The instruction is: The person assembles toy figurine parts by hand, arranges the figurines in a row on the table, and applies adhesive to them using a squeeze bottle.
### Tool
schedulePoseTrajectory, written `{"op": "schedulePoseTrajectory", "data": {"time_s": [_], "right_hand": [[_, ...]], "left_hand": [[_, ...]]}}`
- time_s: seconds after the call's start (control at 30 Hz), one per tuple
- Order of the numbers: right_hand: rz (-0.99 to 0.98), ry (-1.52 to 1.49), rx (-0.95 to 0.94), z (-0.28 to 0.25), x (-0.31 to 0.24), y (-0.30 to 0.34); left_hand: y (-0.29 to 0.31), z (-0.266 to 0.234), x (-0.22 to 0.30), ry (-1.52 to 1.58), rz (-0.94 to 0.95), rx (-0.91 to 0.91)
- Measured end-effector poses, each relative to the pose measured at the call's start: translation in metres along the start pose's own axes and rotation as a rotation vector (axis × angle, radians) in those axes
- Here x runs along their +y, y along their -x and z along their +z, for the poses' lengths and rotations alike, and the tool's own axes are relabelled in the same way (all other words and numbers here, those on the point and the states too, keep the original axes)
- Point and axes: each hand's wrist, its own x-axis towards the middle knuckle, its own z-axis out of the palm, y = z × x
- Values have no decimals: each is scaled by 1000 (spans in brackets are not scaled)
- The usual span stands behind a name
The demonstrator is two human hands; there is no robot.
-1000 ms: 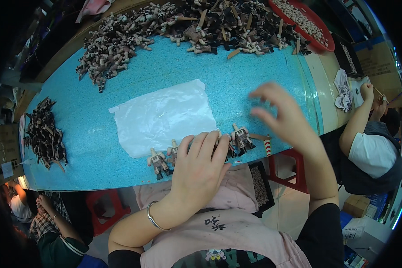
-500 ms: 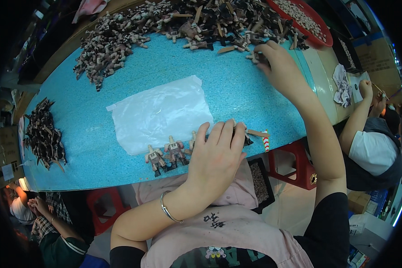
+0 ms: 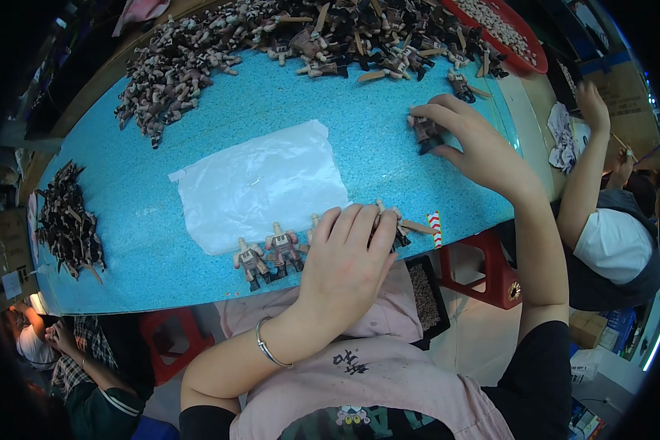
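Observation:
Near the front edge of the blue table, small toy figurines with dark legs and pale heads (image 3: 284,244) lie in a row. My left hand (image 3: 350,249) rests over the right part of that row, fingers stretched out and slightly apart, hiding some figurines. The rightmost figurine (image 3: 402,233) shows beside my fingers, with a brown wooden-looking piece sticking out to its right. Farther right and up, my right hand (image 3: 466,139) closes its thumb and fingers on another figurine (image 3: 425,134), low over the table.
A large heap of figurines (image 3: 176,77) spans the back; a smaller dark heap (image 3: 70,220) lies at left. A white plastic sheet (image 3: 260,187) lies mid-table. A red tray (image 3: 535,62) of small pale pieces stands back right. Striped tape (image 3: 435,229) marks the edge. A co-worker's arm (image 3: 590,154) is at right.
My right hand has come nearer from the heap's edge, bringing a figurine with it. My left hand has shifted slightly left. The co-worker's hand at right has risen.

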Motion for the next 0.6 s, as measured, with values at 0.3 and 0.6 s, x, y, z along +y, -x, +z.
{"op": "schedulePoseTrajectory", "data": {"time_s": [0.3,0.6], "right_hand": [[41,-288,-160,-3,-4,1],[-171,-491,-204,-2,-41,36]], "left_hand": [[-1,3,0,25,-2,7],[0,2,-3,14,-10,12]]}}
